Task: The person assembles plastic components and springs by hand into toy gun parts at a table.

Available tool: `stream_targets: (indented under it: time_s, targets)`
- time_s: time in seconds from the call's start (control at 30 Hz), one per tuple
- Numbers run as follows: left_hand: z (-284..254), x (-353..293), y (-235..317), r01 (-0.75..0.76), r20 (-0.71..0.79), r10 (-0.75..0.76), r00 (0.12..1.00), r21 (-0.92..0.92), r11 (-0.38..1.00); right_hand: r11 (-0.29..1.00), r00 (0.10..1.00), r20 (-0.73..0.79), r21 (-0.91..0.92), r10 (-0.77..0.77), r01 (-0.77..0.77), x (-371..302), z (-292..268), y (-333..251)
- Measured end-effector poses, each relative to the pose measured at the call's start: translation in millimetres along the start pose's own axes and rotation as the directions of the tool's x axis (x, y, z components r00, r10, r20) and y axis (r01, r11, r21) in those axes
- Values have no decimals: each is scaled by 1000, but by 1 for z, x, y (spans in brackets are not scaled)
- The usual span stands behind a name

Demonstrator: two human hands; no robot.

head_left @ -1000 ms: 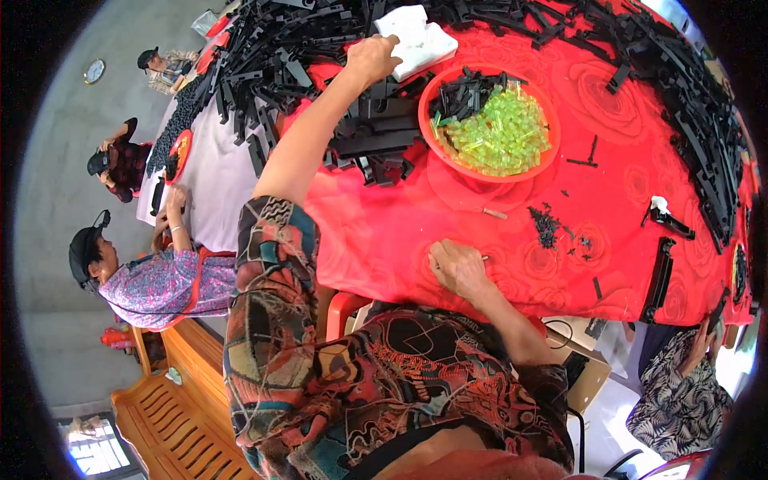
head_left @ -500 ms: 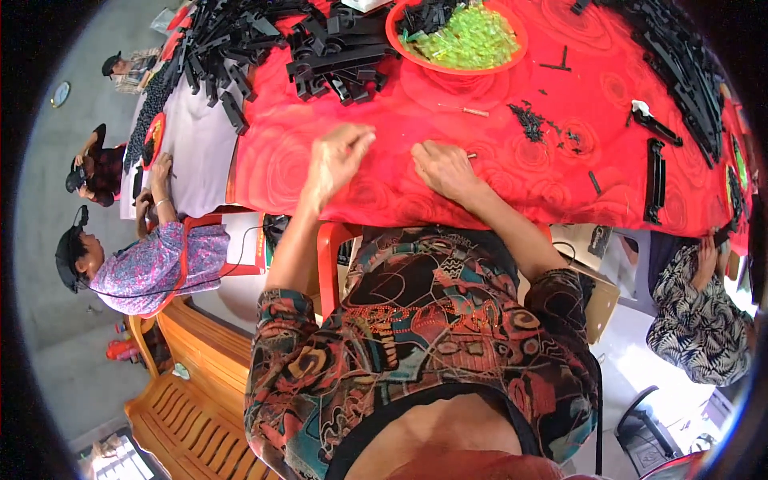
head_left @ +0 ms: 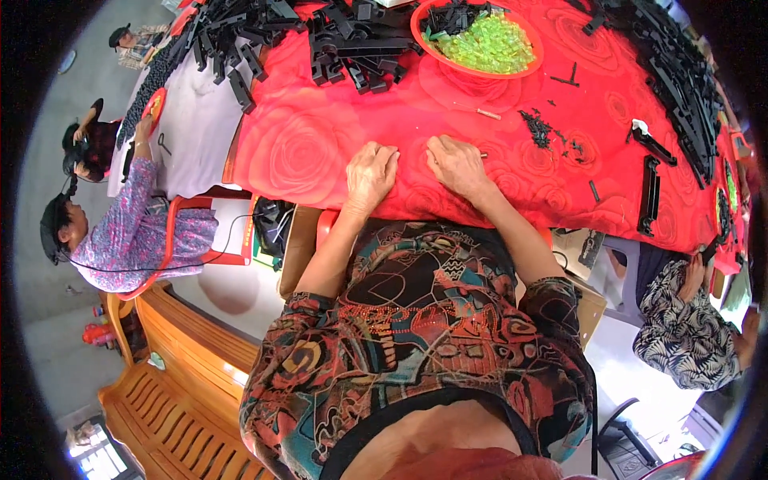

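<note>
My left hand [head_left: 372, 178] rests low over the near part of the red cloth, its fingers curled and closed. Whatever may be in them is too small or hidden to make out. Just to its right, with a narrow gap between, my right hand [head_left: 459, 168] is also closed, knuckles up and fingertips tucked out of sight. A short brown stub [head_left: 483, 154] pokes out beside the right hand; whether it is held or lies on the cloth I cannot tell. A thin stick with a pale brown handle [head_left: 486, 115] lies beyond the right hand.
A red-rimmed basin [head_left: 538, 64] holds yellow-green pieces and black parts. Heaps of black plastic parts [head_left: 360, 48] lie at the far left, more [head_left: 680, 88] along the right. Small black bits [head_left: 538, 130] are scattered right of my hands. People sit at both sides; a wooden bench [head_left: 176, 400] stands lower left.
My left hand has come down and right, closer to my right hand. The view has shifted slightly. The person at the left has reached an arm farther over the table.
</note>
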State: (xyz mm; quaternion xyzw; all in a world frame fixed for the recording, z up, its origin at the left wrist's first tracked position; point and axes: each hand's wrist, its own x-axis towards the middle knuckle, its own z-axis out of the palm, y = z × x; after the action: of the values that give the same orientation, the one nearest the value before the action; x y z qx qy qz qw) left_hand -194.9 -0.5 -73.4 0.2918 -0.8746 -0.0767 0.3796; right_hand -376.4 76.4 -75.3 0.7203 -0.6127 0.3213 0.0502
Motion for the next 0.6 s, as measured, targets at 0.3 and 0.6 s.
stream_targets:
  time_s: [0.3, 0.6]
  targets:
    - [5, -5, -1, -13, -63, 11, 998, -38, 999, 998, 998, -56, -42, 33, -36, -1, 3, 2]
    - [6, -8, -1, 14, -45, -16, 999, -50, 999, 997, 995, -82, -46, 53, -57, -3, 3, -1]
